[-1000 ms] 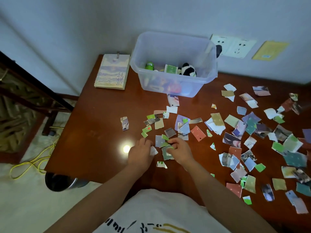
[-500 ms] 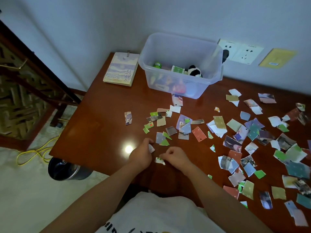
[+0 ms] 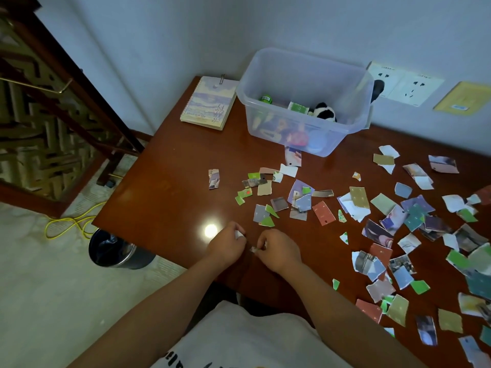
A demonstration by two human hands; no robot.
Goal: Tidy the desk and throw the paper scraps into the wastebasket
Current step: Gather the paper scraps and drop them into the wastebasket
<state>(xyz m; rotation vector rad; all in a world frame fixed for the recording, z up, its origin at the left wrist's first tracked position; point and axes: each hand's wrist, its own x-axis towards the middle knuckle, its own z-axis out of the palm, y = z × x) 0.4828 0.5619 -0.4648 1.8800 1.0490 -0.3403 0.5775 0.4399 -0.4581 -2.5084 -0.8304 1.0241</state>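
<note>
Near the desk's front edge, a left hand curls round white scraps while the right hand pinches another scrap.

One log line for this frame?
phase: gathering | left hand: grips white scrap | right hand: pinches small scrap | wastebasket: floor, beside desk

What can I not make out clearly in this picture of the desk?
Head view:
Left hand: its grip hides all but a white corner of paper.
Wastebasket: the desk edge covers part of it.
Paper scraps far right: cut off by the frame edge.
Notebook lettering: too small.
</note>
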